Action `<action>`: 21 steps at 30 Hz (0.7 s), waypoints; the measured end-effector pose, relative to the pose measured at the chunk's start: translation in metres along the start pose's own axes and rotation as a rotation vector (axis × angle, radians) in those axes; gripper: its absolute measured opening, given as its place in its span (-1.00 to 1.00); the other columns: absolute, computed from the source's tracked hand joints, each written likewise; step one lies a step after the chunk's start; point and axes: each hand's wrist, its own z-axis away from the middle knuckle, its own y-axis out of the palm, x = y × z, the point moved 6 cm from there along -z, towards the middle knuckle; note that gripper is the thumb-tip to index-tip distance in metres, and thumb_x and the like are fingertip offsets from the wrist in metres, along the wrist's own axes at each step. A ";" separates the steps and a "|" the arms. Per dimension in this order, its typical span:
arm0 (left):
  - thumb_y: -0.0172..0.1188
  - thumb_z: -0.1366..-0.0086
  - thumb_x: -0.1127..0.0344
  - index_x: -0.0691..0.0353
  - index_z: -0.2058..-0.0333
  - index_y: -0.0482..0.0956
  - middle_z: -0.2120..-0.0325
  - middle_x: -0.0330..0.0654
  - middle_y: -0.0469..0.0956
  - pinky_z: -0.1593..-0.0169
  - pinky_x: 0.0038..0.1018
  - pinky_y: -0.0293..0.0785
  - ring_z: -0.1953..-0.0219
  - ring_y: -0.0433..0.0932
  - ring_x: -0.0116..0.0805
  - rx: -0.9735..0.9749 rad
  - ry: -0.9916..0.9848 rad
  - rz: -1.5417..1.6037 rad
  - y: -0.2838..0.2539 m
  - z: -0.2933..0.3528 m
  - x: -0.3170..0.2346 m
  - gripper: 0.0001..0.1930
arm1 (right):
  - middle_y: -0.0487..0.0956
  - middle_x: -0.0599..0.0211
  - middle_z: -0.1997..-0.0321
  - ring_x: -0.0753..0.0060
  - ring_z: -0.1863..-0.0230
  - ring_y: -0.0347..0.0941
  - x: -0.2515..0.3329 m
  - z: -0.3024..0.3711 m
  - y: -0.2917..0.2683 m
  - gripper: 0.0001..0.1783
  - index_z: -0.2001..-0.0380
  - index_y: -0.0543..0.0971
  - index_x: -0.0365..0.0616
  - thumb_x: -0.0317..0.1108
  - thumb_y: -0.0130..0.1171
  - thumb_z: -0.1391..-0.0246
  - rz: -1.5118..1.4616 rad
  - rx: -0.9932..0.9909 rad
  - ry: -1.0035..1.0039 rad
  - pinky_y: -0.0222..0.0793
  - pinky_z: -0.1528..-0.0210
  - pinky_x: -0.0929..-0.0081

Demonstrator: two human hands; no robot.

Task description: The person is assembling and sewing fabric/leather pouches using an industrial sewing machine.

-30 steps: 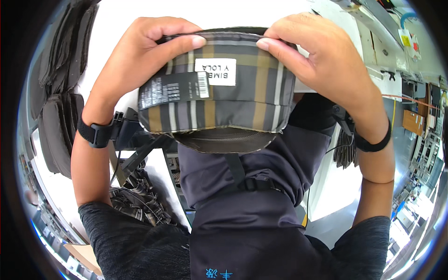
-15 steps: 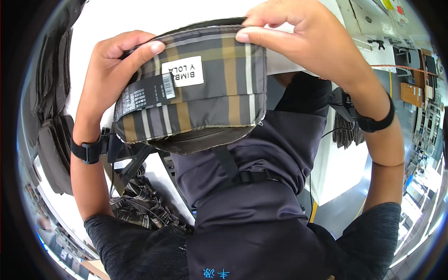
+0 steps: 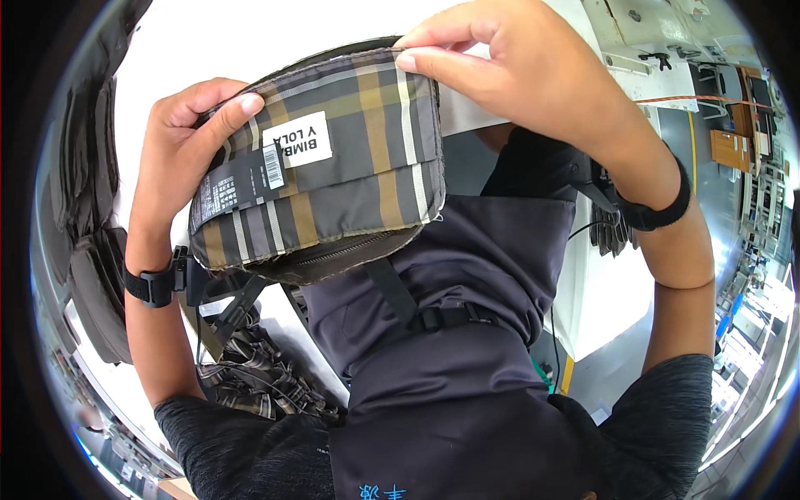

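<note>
At white table's [image 3: 250,29] near edge, 1 plaid pouch [image 3: 342,179] is being held up, its top rim being pinched, thumb vs. fingers, by L hand [image 3: 182,137] & R hand [image 3: 512,62]. Vs. 1 sec ago, it's being shifted L & tilted R-end-up, so R side's being shown better. 1 white patch [image 3: 308,140], 1 dark tag [image 3: 229,185] being carried on it.

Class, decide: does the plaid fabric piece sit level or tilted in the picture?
Tilted: the plaid fabric piece slants, its upper edge lower at the left hand than at the right hand.
</note>
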 end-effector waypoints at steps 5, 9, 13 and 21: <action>0.36 -0.46 0.30 0.33 0.21 0.76 0.40 -0.39 0.68 0.23 -0.68 0.48 0.35 0.54 -0.69 0.013 -0.008 0.019 0.001 -0.001 0.001 -0.81 | 0.69 -0.02 0.48 0.20 0.47 0.64 0.023 0.000 -0.020 -0.76 0.35 0.74 -0.30 -0.29 0.29 -0.19 -0.168 0.175 0.026 0.50 0.35 0.35; 0.36 -0.46 0.29 0.32 0.20 0.77 0.40 -0.39 0.68 0.23 -0.68 0.48 0.35 0.55 -0.70 0.027 0.003 0.025 0.001 -0.003 0.002 -0.81 | 0.67 0.00 0.52 0.19 0.51 0.62 0.022 0.006 -0.006 -0.77 0.41 0.72 -0.31 -0.32 0.31 -0.15 0.076 -0.061 -0.098 0.49 0.38 0.34; 0.36 -0.46 0.30 0.32 0.19 0.78 0.40 -0.40 0.69 0.23 -0.68 0.49 0.35 0.55 -0.70 0.032 -0.010 0.042 0.001 -0.003 0.002 -0.82 | 0.65 0.03 0.55 0.19 0.53 0.60 0.009 -0.005 -0.001 -0.78 0.43 0.70 -0.31 -0.33 0.32 -0.13 0.034 -0.096 -0.143 0.48 0.39 0.36; 0.37 -0.46 0.29 0.32 0.19 0.78 0.40 -0.40 0.68 0.23 -0.67 0.50 0.34 0.55 -0.71 0.018 -0.004 0.050 0.000 -0.004 0.002 -0.81 | 0.65 0.20 0.57 0.48 0.54 0.55 0.018 0.000 -0.009 -0.80 0.41 0.69 -0.31 -0.37 0.31 -0.19 -0.073 -0.046 -0.039 0.46 0.41 0.46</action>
